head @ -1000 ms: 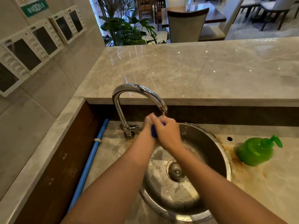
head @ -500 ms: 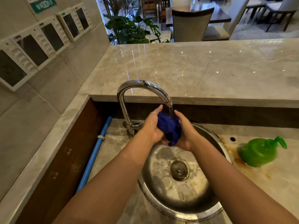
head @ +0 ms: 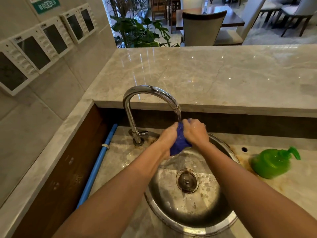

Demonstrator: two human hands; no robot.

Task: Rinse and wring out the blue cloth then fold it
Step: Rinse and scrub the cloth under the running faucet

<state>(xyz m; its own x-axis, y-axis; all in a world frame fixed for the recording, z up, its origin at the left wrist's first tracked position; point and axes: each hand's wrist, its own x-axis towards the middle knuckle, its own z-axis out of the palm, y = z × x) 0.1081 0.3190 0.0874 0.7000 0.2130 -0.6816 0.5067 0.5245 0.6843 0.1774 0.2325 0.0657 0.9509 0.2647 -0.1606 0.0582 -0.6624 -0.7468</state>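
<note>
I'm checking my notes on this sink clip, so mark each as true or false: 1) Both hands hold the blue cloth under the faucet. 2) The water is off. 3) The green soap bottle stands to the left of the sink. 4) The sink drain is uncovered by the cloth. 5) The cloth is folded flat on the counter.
1) True: the left hand and right hand grip the bunched blue cloth under the faucet.
2) False: a stream runs from the spout onto the cloth.
3) False: the green soap bottle is right of the sink.
4) True: the drain is in plain view.
5) False: it is crumpled between the hands, above the basin.
</note>
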